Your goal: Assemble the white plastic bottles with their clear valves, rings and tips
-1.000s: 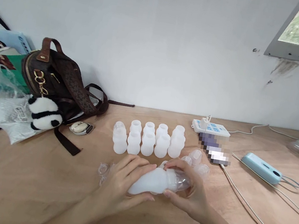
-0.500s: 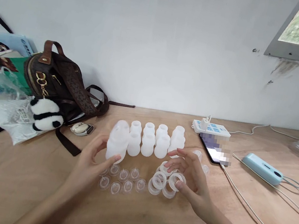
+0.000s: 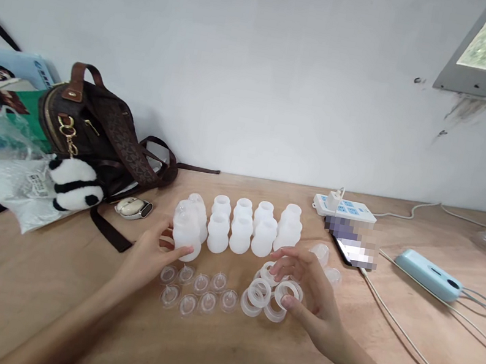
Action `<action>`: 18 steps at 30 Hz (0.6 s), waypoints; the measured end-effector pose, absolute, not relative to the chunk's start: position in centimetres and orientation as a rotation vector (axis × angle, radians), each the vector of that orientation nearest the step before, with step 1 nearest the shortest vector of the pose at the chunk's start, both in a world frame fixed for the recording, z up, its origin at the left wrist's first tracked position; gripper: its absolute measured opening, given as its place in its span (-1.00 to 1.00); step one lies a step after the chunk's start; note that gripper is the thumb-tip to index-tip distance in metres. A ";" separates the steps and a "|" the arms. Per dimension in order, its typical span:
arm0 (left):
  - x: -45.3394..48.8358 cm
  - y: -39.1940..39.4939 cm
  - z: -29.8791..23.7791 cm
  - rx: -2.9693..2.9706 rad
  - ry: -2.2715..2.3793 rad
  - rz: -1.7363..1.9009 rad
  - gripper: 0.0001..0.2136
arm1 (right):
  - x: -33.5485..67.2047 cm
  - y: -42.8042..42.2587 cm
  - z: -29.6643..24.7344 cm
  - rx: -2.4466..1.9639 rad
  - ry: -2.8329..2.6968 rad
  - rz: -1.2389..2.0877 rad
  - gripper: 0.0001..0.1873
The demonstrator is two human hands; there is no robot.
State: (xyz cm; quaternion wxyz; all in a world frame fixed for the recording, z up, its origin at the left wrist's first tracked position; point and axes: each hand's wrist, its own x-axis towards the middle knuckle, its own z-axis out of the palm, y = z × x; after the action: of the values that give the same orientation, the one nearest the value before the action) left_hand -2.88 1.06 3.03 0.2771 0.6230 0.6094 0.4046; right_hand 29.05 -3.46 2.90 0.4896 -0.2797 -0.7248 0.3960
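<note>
My left hand [image 3: 155, 254] is closed around the lower part of a white bottle [image 3: 186, 238] with a clear domed cap, at the left end of the front row. Directly behind it stands another capped bottle [image 3: 201, 212]. To their right are several open-topped white bottles [image 3: 241, 234] in two rows. My right hand [image 3: 314, 281] hovers over a pile of translucent rings [image 3: 259, 292], fingers curved and apart. Its thumb overlaps one ring in view; whether it touches cannot be told. Several clear silicone nipples [image 3: 207, 302] lie in two rows nearer me.
Clear domed caps [image 3: 319, 254] lie beyond my right hand. Further right are a phone [image 3: 347, 243], a power strip [image 3: 344, 209], a light blue device [image 3: 427, 275] and white cables. A brown backpack [image 3: 107, 128] with a panda plush [image 3: 77, 185] and a beige item [image 3: 132, 208] sit left.
My left hand has lowered the capped bottle slightly, from a raised spot to the front row's left end. The right hand stays over the rings, almost unmoved.
</note>
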 end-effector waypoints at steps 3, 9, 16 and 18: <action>-3.1 2.0 2.6 1.637 1.632 1.076 -0.59 | 29.2 -3.4 2.7 -0.688 -1.766 0.967 -0.55; -3.0 3.5 2.0 1.633 1.583 1.074 -0.50 | 29.1 -3.3 2.6 -0.715 -1.762 0.925 -0.58; -2.8 3.6 2.3 1.684 1.564 1.050 -0.49 | 28.9 -3.0 2.7 -0.902 -1.828 0.686 -0.73; -3.3 3.5 2.6 1.700 1.567 1.039 -0.47 | 28.8 -2.7 2.7 -0.968 -1.957 0.530 -0.79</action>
State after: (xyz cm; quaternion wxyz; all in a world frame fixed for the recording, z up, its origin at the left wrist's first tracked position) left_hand -3.29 3.45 2.61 0.2989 0.6399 0.5901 0.3911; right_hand 28.79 -2.75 2.69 0.4327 -0.3884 -0.7853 0.2127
